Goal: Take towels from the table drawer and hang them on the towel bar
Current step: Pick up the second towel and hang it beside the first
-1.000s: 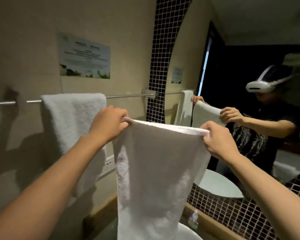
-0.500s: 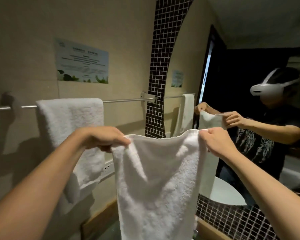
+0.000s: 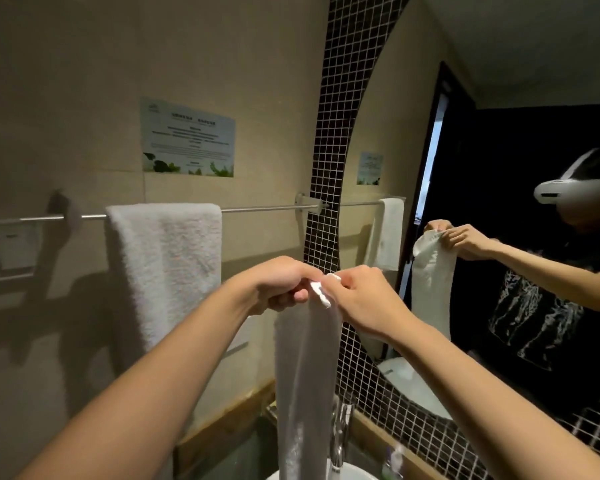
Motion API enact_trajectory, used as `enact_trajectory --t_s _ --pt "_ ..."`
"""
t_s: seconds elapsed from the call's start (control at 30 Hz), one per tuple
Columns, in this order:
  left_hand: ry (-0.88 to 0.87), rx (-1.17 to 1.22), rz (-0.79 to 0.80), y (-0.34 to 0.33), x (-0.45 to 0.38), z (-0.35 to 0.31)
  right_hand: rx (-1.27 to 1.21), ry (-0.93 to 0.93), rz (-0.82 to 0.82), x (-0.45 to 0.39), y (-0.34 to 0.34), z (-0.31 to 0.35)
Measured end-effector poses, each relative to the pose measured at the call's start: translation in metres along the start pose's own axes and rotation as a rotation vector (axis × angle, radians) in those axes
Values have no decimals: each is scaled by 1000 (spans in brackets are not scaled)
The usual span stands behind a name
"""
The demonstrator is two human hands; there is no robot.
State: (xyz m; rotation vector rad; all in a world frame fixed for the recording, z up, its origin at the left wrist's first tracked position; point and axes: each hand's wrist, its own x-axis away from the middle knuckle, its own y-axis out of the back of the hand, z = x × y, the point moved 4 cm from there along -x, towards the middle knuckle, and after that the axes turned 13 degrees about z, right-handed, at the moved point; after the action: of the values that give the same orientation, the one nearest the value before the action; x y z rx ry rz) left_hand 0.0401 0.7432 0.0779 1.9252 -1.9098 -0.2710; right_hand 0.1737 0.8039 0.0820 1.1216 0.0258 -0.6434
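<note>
A white towel (image 3: 305, 368) hangs folded lengthwise in a narrow strip from both my hands. My left hand (image 3: 278, 285) and my right hand (image 3: 357, 299) meet at its top corners, fingers pinched on the cloth, in front of and below the towel bar (image 3: 257, 209). The metal bar runs along the beige wall. Another white towel (image 3: 167, 265) is draped over the bar's left part; the bar's right stretch is bare.
A mirror (image 3: 499, 237) on the right reflects a person with a headset holding the towel. A black mosaic tile strip (image 3: 333, 168) borders it. A chrome faucet (image 3: 340, 431) and sink rim (image 3: 347, 474) lie below. A notice (image 3: 187, 136) hangs on the wall.
My hands have come together, folding the spread towel into a narrow strip. The view has shifted, showing the bar and the hung towel further right.
</note>
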Motion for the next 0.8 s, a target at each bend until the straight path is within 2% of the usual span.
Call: enact_trajectory --t_s 0.27,0.43,0.53,0.6,0.67,0.73,0.8 --pt "-22 29 -82 2 13 -3 98 164 1 14 -5 9" --pt "-6 31 -102 1 13 -1 252 172 20 15 -11 5" --pt "-3 -53 -115 -1 15 0 168 165 -32 13 -11 -2" --pt "-66 -207 -252 6 15 -3 101 146 -46 13 -8 -6" --pt "-248 -283 -354 14 13 -6 56 157 -46 11 -1 -8" --pt "-384 -234 -201 13 15 -9 10 180 -34 9 8 -6" --pt "-383 -283 -61 10 14 -9 -52 201 -25 6 18 -6"
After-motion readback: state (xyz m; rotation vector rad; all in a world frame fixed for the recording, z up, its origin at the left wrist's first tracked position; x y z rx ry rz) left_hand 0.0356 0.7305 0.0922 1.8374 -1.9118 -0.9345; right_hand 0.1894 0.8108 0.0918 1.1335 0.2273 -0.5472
